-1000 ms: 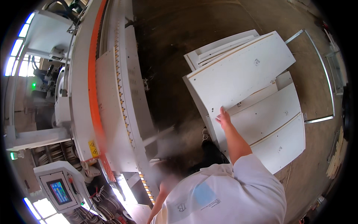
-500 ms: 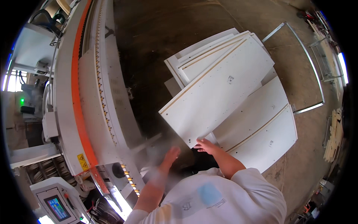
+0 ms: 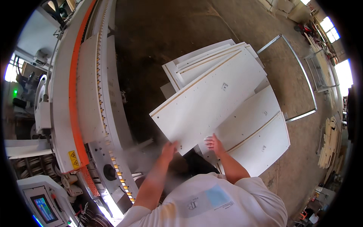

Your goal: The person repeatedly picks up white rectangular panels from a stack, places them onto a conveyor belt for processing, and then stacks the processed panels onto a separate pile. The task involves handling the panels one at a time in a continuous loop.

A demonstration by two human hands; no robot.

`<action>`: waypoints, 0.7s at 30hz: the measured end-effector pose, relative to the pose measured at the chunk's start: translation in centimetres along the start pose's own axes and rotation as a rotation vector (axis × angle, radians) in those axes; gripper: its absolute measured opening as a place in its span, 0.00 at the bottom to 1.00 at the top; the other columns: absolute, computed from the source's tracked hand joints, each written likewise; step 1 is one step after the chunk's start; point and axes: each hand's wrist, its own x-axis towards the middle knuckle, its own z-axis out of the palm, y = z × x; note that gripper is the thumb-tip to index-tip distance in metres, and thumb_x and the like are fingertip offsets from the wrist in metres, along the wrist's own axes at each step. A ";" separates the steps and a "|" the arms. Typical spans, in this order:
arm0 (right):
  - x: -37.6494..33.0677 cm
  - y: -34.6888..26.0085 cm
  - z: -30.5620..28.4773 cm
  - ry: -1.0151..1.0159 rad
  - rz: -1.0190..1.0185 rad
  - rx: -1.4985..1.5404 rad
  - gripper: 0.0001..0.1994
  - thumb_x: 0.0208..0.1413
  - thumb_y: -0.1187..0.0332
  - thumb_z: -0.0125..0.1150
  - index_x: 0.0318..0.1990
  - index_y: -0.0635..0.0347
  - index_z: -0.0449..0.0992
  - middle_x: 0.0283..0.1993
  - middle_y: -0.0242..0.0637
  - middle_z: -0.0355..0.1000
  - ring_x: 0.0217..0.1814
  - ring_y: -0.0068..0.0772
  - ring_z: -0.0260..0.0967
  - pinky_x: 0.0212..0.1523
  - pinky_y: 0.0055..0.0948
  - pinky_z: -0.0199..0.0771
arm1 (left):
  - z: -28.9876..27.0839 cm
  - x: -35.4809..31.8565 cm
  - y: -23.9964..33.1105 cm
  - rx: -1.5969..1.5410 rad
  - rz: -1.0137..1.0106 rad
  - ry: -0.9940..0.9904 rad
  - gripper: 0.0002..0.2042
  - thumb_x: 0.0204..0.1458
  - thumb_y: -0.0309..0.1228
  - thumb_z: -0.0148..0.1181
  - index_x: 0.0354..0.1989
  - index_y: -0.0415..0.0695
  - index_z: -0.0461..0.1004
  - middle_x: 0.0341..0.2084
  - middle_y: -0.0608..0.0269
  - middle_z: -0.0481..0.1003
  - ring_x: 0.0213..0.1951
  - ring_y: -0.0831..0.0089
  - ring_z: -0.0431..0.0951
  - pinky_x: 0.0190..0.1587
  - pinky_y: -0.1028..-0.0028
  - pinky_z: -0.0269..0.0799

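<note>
A large white board (image 3: 211, 90) with small drilled holes lies askew on top of a stack of white panels. My left hand (image 3: 169, 148) is at its near short edge, close to the corner. Motion smears those fingers, so I cannot make out whether they grip the edge. Just right of the near corner, my right hand (image 3: 214, 144) is open, its fingers stretched out and slightly apart. It hovers by the board's long edge, beside a lower white panel (image 3: 251, 113). Another white panel (image 3: 262, 145) with a brown edge lies at the right of the stack.
A long grey machine (image 3: 90, 87) with an orange stripe runs along the left. Its control screen (image 3: 43, 208) is at lower left. A metal frame (image 3: 302, 68) lies beyond the stack on the right. Wooden strips (image 3: 329, 143) are piled at the far right.
My left hand has come up to the board's near short edge. My right hand has left the near corner and moved right, fingers spreading. The whole view has shifted slightly.
</note>
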 end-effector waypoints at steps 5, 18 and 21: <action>-0.9 -1.9 -3.2 0.209 -0.151 0.192 0.36 0.61 0.32 0.40 0.55 0.58 0.72 0.48 0.36 0.78 0.44 0.30 0.74 0.42 0.34 0.73 | -1.5 -9.8 3.0 -0.100 0.031 0.147 0.11 0.58 0.36 0.60 0.41 0.40 0.75 0.29 0.60 0.75 0.31 0.70 0.77 0.33 0.68 0.76; -1.8 -5.6 1.1 0.177 -0.319 0.682 0.32 0.67 0.43 0.30 0.67 0.56 0.61 0.67 0.36 0.64 0.65 0.44 0.64 0.62 0.45 0.66 | -11.8 -33.6 -8.2 -0.570 0.257 0.579 0.13 0.61 0.38 0.52 0.40 0.42 0.78 0.33 0.65 0.79 0.38 0.70 0.79 0.40 0.71 0.75; -1.0 -4.3 3.0 0.130 -0.336 0.692 0.32 0.68 0.45 0.25 0.70 0.55 0.58 0.72 0.36 0.58 0.71 0.47 0.57 0.68 0.49 0.60 | -11.6 -35.1 -8.3 -0.517 0.221 0.894 0.15 0.62 0.42 0.51 0.37 0.43 0.77 0.27 0.68 0.76 0.31 0.75 0.76 0.31 0.73 0.71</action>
